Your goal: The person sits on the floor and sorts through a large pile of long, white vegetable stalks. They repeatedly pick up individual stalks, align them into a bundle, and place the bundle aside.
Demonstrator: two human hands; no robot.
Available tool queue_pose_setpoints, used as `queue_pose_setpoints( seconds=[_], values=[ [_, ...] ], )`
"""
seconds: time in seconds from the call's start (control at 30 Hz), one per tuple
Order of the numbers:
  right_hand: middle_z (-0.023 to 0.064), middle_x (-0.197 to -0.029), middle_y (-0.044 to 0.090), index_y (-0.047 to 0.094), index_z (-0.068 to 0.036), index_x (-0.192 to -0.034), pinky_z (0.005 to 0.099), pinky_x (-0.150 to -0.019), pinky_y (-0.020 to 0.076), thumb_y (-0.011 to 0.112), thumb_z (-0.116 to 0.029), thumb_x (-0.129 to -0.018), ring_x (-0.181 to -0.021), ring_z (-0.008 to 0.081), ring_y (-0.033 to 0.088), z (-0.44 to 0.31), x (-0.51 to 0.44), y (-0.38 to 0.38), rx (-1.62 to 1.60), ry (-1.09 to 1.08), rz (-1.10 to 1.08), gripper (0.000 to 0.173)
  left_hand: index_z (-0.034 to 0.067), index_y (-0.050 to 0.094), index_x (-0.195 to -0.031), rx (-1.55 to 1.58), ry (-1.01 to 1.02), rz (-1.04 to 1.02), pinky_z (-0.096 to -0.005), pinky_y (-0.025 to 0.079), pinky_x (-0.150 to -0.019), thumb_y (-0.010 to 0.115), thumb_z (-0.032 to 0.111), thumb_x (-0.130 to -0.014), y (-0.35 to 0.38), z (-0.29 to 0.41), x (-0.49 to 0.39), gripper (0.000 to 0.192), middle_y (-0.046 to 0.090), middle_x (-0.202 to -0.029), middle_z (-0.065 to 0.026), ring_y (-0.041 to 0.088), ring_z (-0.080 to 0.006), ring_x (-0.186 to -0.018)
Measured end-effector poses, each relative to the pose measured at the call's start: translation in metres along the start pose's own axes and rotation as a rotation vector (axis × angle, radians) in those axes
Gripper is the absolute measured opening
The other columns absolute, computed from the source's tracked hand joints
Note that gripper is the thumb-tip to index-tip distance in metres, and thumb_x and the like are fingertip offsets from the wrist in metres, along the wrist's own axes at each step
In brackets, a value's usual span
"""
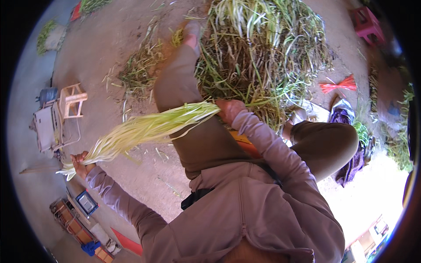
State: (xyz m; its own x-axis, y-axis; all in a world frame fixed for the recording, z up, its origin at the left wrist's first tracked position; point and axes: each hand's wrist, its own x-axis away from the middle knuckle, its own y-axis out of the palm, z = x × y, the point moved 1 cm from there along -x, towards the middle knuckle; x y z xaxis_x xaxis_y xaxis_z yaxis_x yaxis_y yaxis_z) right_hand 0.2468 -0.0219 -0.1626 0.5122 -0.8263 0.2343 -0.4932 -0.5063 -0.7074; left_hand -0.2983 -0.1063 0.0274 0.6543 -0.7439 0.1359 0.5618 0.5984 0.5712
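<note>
A long bundle of pale yellow-green plant stalks (151, 126) stretches across my front, over one thigh. My left hand (82, 166) is closed around its whitish end at the far left, with short tips sticking out past the fingers. At the greener end, my right hand (232, 110) grips the stalks; its fingertips are partly hidden. Just beyond the right hand lies a large heap of stalks (260, 56), pale and green on top and brown and dry lower down.
Red ties (338, 85) lie on the floor right of the heap. A pink plastic stool (366, 26) stands at upper right. Loose plant scraps (141, 65) lie left of my extended leg. A wooden stool (72, 100) and a blue water jug (47, 96) are farther left.
</note>
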Motion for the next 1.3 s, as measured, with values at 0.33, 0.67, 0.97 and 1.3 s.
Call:
queue_pose_setpoints(
  seconds=[0.33,0.67,0.97,1.3],
  values=[
    [0.0139,-0.097,0.063,0.061,-0.008,-0.093,0.0396,-0.072,0.0490,0.041,-0.020,-0.083,-0.090,0.0264,0.062,0.004,-0.040,0.012,0.355,0.111,-0.375,0.026,0.011,0.038,-0.059,0.015,-0.097,0.095,-0.0299,0.035,-0.049,0.049,0.025,-0.090,-0.013,-0.043,-0.007,0.036,0.032,-0.050,0.0000,0.034,-0.0136,-0.044],
    [0.0106,-0.125,0.048,0.047,-0.014,-0.123,0.0400,-0.095,0.0362,0.044,-0.040,-0.085,-0.117,0.0245,0.044,0.045,-0.021,0.026,0.467,0.218,-0.654,0.046,0.011,0.040,-0.064,0.002,-0.003,0.135,-0.0294,0.034,-0.049,0.050,0.024,-0.090,-0.025,-0.032,0.000,0.030,0.032,-0.050,0.0011,0.033,-0.0123,-0.045],
    [0.0166,-0.075,0.060,0.058,-0.008,-0.091,0.0378,-0.053,0.0470,0.040,-0.044,-0.089,-0.065,0.0243,0.060,0.035,0.001,-0.051,0.185,0.118,-0.041,0.040,0.011,0.039,-0.062,0.025,0.060,0.078,-0.0294,0.035,-0.051,0.051,0.024,-0.089,-0.010,0.004,-0.013,0.032,0.031,-0.049,0.0002,0.033,-0.0117,-0.045],
    [0.0132,-0.112,0.055,0.052,-0.010,-0.114,0.0442,-0.093,0.0352,0.051,-0.048,-0.082,-0.109,0.0285,0.049,0.037,0.017,-0.045,0.375,0.384,-0.379,0.049,0.010,0.042,-0.065,-0.565,0.565,-0.021,-0.0284,0.036,-0.054,0.059,0.012,-0.083,0.125,0.116,0.035,0.024,0.035,-0.055,0.0002,0.036,-0.0111,-0.052]
  ],
)
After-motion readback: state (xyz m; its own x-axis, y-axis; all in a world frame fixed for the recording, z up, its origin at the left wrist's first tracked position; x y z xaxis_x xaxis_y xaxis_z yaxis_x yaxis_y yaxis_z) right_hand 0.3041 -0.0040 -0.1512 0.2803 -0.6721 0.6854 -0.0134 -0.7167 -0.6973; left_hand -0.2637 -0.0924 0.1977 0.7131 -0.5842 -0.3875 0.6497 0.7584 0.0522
